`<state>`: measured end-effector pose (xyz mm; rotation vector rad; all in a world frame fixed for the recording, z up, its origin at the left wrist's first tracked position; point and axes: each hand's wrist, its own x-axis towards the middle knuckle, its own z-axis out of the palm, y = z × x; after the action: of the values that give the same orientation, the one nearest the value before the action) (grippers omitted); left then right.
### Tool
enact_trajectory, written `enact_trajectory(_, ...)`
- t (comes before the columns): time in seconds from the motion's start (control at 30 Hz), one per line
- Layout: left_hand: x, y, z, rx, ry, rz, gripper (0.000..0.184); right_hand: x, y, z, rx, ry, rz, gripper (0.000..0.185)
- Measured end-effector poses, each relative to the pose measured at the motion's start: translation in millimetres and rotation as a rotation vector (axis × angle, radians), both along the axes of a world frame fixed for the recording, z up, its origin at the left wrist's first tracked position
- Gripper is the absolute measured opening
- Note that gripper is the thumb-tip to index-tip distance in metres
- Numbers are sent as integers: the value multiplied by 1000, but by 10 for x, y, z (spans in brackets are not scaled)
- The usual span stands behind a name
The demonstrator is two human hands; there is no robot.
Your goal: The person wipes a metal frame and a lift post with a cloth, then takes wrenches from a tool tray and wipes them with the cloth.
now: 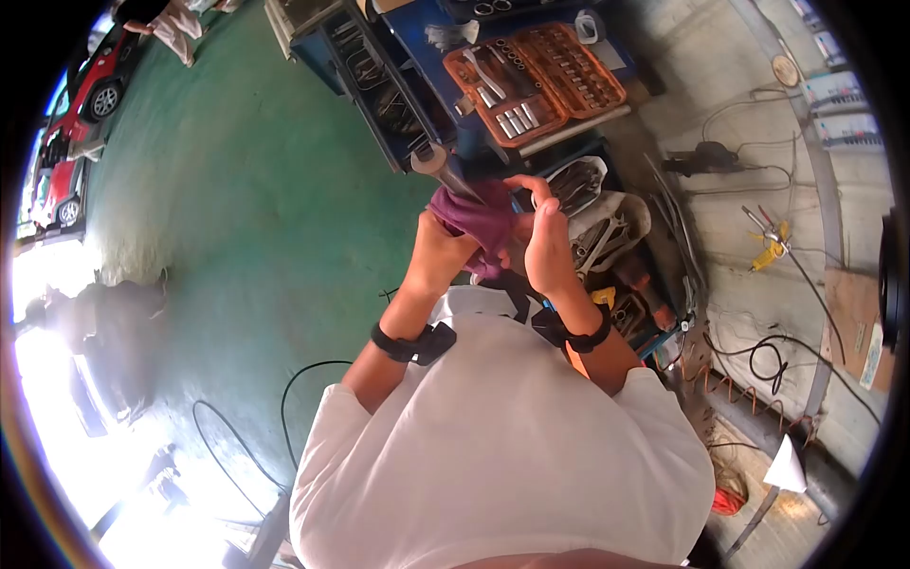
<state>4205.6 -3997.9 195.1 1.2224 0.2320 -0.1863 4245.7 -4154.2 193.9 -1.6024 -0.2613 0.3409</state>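
Note:
A large open-end wrench sticks up out of a purple cloth, its jaw pointing away from me. My left hand is closed around the cloth and the wrench inside it; the wrench's lower part is hidden. Close by on the other side, my right hand is open, with fingers stretched out and apart beside the cloth. Whether its lower fingers touch the cloth, I cannot tell. Beyond the hands, an orange socket set case lies open on a blue tool cabinet.
An open drawer of tools juts out at the cabinet's left. Bins with wrenches stand right of my hands. Cables hang along the right wall. Green floor stretches left towards a red car and a person.

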Motion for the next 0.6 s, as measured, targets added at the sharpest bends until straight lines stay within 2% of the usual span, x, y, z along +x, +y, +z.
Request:
enact_trajectory(0.03, -20, -20, -33, 0, -4, -18, 26, -36, 5, -36, -27, -16, -27, 65)
enact_trajectory(0.1, -68, -44, -131, 197, -146, 87, 19, -118, 57, -57, -44, -88, -141, 64)
enact_trajectory(0.17, -168, -1, -132, 191, -58, -20, 22, -196, 118, -81, -37, -148, -243, 63)
enact_trajectory(0.23, -281, 30, -183, 321, -204, -97, 28, -282, 190, -147, -22, -233, -295, 61)
enact_trajectory(0.27, -347, 95, -182, 314, -196, -111, 28, -358, 243, -173, -31, -223, -308, 61)
enact_trajectory(0.33, -393, 246, -127, 277, 40, -233, 27, -473, 380, -201, 101, -161, -317, 59)
enact_trajectory(0.43, -547, 404, -285, 201, 13, -275, 25, -703, 632, -166, 163, -147, -331, 54)
enact_trajectory(0.53, -709, 517, -436, 176, -138, -224, 24, -844, 809, -248, 94, -217, -401, 51)
enact_trajectory(0.6, -773, 696, -448, 100, -126, -273, 26, -931, 895, -348, 59, -294, -442, 46)
